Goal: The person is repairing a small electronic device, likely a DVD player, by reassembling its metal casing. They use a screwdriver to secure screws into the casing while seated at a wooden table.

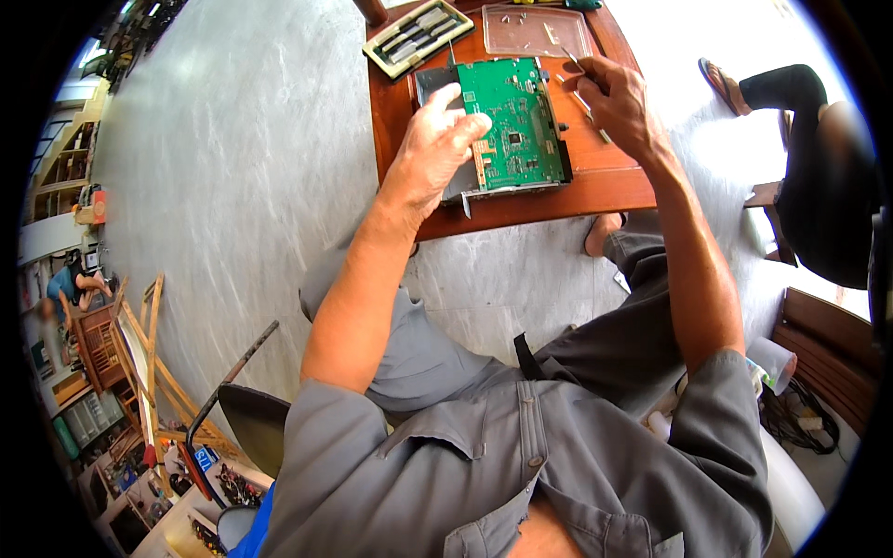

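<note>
A green circuit board [512, 139] lies in an open metal casing [433, 79] on the wooden table [609, 186]. My left hand [437, 139] grips the board's left side, its thumb over the board and other fingers partly hidden. Above and right of the board, my right hand [614, 107] is closed on a slim metal tool [572, 58], whose exact kind I cannot tell. A thin pale rod [600, 130] lies beneath that hand. Behind are a tray of tools [414, 33] and a clear plastic lid or tray [521, 28] with small loose parts.
Another person's leg and sandaled foot [726, 88] are at the right. A person [70, 284] is low among clutter at the far left, near leaning wooden frames [153, 344] and a dark chair [251, 418]. A wooden bench [828, 344] with coiled cables [791, 418] is at lower right.
</note>
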Available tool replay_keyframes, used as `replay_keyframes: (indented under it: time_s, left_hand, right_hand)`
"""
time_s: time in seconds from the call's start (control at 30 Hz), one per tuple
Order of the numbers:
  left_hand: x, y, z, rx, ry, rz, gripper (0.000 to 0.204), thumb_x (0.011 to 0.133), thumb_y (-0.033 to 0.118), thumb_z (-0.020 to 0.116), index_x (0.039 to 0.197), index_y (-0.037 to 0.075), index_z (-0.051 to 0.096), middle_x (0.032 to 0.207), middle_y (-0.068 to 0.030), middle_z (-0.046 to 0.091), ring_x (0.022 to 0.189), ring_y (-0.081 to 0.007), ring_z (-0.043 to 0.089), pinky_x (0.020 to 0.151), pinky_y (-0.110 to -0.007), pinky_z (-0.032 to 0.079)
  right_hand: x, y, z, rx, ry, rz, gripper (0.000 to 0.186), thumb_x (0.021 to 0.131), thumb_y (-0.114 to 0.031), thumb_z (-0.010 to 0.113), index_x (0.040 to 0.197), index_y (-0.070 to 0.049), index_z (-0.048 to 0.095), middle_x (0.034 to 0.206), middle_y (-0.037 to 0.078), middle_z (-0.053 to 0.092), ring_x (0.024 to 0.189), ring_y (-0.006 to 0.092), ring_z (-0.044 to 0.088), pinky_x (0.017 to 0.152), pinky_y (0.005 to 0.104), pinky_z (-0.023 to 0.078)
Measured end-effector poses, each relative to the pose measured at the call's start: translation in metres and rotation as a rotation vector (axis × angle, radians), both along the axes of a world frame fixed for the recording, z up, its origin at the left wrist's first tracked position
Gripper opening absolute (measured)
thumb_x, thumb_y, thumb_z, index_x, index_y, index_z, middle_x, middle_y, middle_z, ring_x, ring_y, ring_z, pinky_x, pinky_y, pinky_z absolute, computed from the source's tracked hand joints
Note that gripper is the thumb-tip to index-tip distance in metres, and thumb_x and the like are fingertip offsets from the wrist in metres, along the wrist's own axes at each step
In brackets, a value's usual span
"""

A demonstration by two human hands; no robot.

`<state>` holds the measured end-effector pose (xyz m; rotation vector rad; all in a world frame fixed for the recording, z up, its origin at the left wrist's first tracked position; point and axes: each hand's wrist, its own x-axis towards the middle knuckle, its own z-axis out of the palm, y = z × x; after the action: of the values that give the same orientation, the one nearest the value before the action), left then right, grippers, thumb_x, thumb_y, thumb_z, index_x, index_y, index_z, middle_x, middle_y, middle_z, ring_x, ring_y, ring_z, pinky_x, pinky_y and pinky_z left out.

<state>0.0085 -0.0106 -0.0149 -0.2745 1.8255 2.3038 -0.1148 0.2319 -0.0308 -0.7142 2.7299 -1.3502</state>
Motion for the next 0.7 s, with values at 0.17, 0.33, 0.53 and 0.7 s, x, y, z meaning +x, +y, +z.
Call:
replay_keyframes:
  time_s: [0.17, 0.33, 0.53, 0.7]
  left_hand:
    - [0.001, -0.005, -0.004, -0.008, -0.023, -0.012, 0.090, 0.096, 0.030, 0.070, 0.159, -0.010, 0.018, 0.135, -0.0186, 0.059, 0.127, -0.0221, 0.057, 0.111, -0.045, 0.041]
    - [0.001, -0.002, -0.007, 0.002, -0.020, -0.017, 0.086, 0.097, 0.026, 0.069, 0.159, -0.008, 0.021, 0.132, -0.0163, 0.059, 0.126, -0.0213, 0.056, 0.110, -0.043, 0.042]
    - [-0.003, -0.014, -0.005, -0.156, 0.094, -0.014, 0.075, 0.097, 0.025, 0.071, 0.154, -0.008, 0.034, 0.132, -0.0160, 0.061, 0.121, -0.0187, 0.059, 0.104, -0.032, 0.048]
    - [-0.009, -0.048, 0.013, -0.310, 0.223, 0.203, 0.062, 0.098, 0.029, 0.071, 0.141, -0.012, 0.051, 0.120, -0.0130, 0.066, 0.112, -0.0199, 0.064, 0.096, -0.036, 0.055]
  right_hand:
    - [-0.004, 0.007, -0.008, -0.022, 0.022, 0.014, 0.034, 0.101, -0.025, 0.063, 0.120, 0.002, 0.072, 0.095, 0.010, 0.078, 0.083, 0.0157, 0.072, 0.077, 0.0313, 0.055]
    - [-0.002, 0.007, 0.009, 0.033, -0.053, 0.021, 0.032, 0.103, -0.027, 0.061, 0.118, -0.001, 0.073, 0.090, 0.007, 0.079, 0.082, 0.0129, 0.072, 0.074, 0.0295, 0.054]
    - [0.004, 0.007, 0.008, 0.107, -0.155, 0.031, 0.032, 0.103, -0.031, 0.062, 0.116, -0.005, 0.075, 0.075, 0.004, 0.073, 0.061, 0.0092, 0.060, 0.059, 0.0308, 0.049]
    - [0.002, 0.007, 0.000, 0.087, -0.097, 0.039, 0.034, 0.104, -0.033, 0.062, 0.117, -0.004, 0.075, 0.072, 0.003, 0.070, 0.061, 0.0081, 0.060, 0.055, 0.0300, 0.047]
